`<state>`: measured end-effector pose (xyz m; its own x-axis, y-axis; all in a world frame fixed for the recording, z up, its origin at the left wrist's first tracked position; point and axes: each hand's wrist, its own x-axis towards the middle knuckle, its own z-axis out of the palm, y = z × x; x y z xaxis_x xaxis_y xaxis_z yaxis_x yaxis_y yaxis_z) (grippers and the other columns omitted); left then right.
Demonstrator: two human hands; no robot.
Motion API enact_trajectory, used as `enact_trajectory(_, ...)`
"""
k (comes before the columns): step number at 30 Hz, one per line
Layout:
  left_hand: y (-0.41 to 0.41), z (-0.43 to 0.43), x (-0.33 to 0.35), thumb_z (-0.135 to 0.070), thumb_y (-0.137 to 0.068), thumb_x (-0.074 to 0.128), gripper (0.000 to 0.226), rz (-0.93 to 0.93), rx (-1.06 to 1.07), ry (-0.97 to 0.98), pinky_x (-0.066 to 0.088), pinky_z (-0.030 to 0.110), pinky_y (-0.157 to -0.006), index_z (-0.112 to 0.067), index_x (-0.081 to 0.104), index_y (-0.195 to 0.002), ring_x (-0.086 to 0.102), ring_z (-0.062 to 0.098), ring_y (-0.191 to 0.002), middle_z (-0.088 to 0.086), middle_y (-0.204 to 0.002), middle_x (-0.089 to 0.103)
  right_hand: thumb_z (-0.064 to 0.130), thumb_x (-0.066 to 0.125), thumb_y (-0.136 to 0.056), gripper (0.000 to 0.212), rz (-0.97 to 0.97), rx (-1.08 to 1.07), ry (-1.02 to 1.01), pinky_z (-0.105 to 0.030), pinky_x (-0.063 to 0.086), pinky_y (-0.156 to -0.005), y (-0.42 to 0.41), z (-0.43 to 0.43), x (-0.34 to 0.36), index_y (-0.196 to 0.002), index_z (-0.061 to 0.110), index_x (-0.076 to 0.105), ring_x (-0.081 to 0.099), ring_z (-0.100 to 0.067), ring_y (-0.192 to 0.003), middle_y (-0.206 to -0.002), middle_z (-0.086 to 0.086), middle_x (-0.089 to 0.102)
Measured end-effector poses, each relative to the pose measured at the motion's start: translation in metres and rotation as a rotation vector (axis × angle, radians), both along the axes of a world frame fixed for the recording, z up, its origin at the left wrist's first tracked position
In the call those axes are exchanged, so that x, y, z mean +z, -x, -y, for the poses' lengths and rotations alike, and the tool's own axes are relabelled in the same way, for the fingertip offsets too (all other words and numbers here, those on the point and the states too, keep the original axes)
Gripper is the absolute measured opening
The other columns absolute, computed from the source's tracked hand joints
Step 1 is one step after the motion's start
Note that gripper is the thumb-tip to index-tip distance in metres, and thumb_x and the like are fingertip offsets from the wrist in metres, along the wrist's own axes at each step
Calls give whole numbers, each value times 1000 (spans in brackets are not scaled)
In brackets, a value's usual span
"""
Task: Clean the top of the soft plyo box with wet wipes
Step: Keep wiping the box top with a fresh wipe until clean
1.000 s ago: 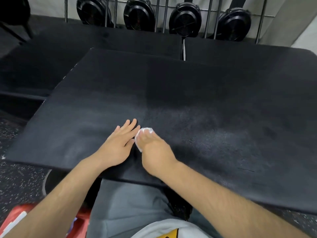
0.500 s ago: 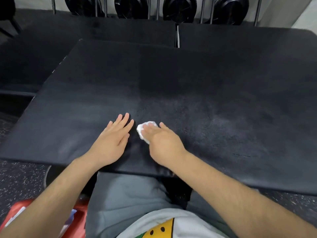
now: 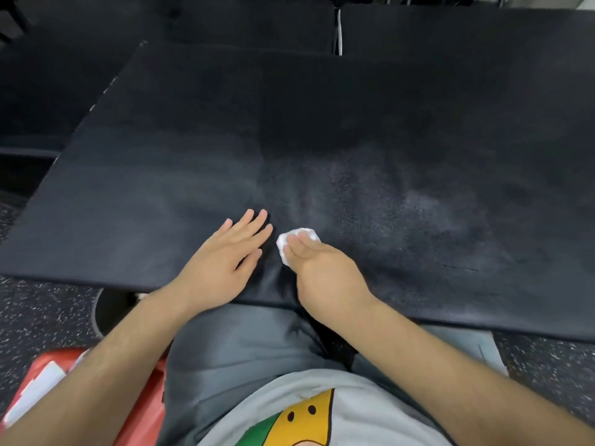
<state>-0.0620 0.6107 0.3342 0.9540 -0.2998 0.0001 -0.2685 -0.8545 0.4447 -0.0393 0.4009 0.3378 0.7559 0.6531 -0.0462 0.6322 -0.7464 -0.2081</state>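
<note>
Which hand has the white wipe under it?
The right hand: it presses the white wipe onto the box top. The left hand lies flat with nothing under it.

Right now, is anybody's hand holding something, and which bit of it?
The right hand presses a balled white wet wipe onto the box top, its fingers lying over the wad. The left hand lies flat on the box, holding nothing.
</note>
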Motion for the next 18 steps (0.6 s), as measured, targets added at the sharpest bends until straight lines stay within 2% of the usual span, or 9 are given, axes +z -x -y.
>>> enact_trajectory(2, -2, 0, 1, -23, -107, 36, 50, -35, 22, 54, -4, 18, -120, -27, 30, -156, -1, -5, -149, -20, -162, 12, 3, 49, -85, 71, -4, 46, -2, -32, 50, -98, -10, -24, -3, -153, 9, 28, 32, -20, -142, -149, -4, 34)
enact_trajectory(3, -2, -1, 1, -21, -107, 40, 51, -50, 26, 84, -2, 21, -122, -27, 29, -156, 0, -6, -149, -21, -162, 13, 4, 48, -86, 71, -4, 83, -3, -34, 51, -97, -14, -28, -6, -154, 11, 27, 35, -21, -141, -151, -4, 33)
enact_trajectory(5, -1, -3, 2, -20, -106, 43, 52, -63, 21, 112, 0, 22, -123, -25, 28, -156, 2, -7, -148, -21, -162, 14, 1, 45, -79, 66, -44, 70, -17, -39, 57, -78, -13, -13, -3, -141, 21, 36, 55, -21, -117, -141, 2, 37)
enact_trajectory(7, -1, -5, 2, -26, -106, 41, 51, -54, 15, 102, -3, 18, -121, -24, 28, -156, 2, -6, -149, -21, -162, 14, -2, 46, -72, 63, -76, 24, 24, -32, 48, -56, -3, 18, 3, -128, 26, 41, 56, -14, -91, -129, 8, 40)
enact_trajectory(8, -1, -5, 1, -29, -105, 38, 52, -49, 12, 92, -4, 16, -120, -24, 29, -156, 2, -6, -149, -20, -162, 14, -4, 47, -71, 66, -76, 6, 67, -29, 41, -53, 2, 29, 6, -130, 26, 42, 53, -11, -94, -128, 9, 41)
enact_trajectory(11, -4, -3, -1, -28, -104, 39, 52, -24, 21, 77, -5, 15, -119, -22, 32, -155, 2, -6, -149, -18, -162, 15, -2, 30, -66, 75, 20, 16, 179, -25, 41, -61, 4, 24, 4, -139, 13, 37, 40, -16, -125, -132, 2, 35)
enact_trajectory(15, -3, -4, 0, -18, -106, 43, 50, -60, 35, 131, -3, 13, -118, -23, 32, -154, 3, -8, -148, -19, -161, 17, 3, -1, -67, 80, 144, 100, 271, -24, 43, -94, -1, -25, -1, -142, -1, 28, 41, -27, -126, -136, -9, 42)
enact_trajectory(16, -3, -5, 1, -18, -106, 43, 50, -66, 35, 153, -3, 13, -119, -23, 32, -154, 4, -8, -148, -19, -161, 18, 2, 0, -69, 77, 164, 158, 270, -29, 42, -103, -2, -26, -4, -142, -1, 22, 39, -28, -127, -138, -12, 40)
enact_trajectory(18, -2, -5, 0, -17, -105, 43, 51, -64, 21, 167, -2, 15, -120, -23, 31, -154, 4, -7, -148, -20, -161, 18, -3, 22, -79, 66, 77, 199, 196, -36, 51, -95, 1, -9, 1, -144, 5, 26, 40, -23, -129, -141, -7, 37)
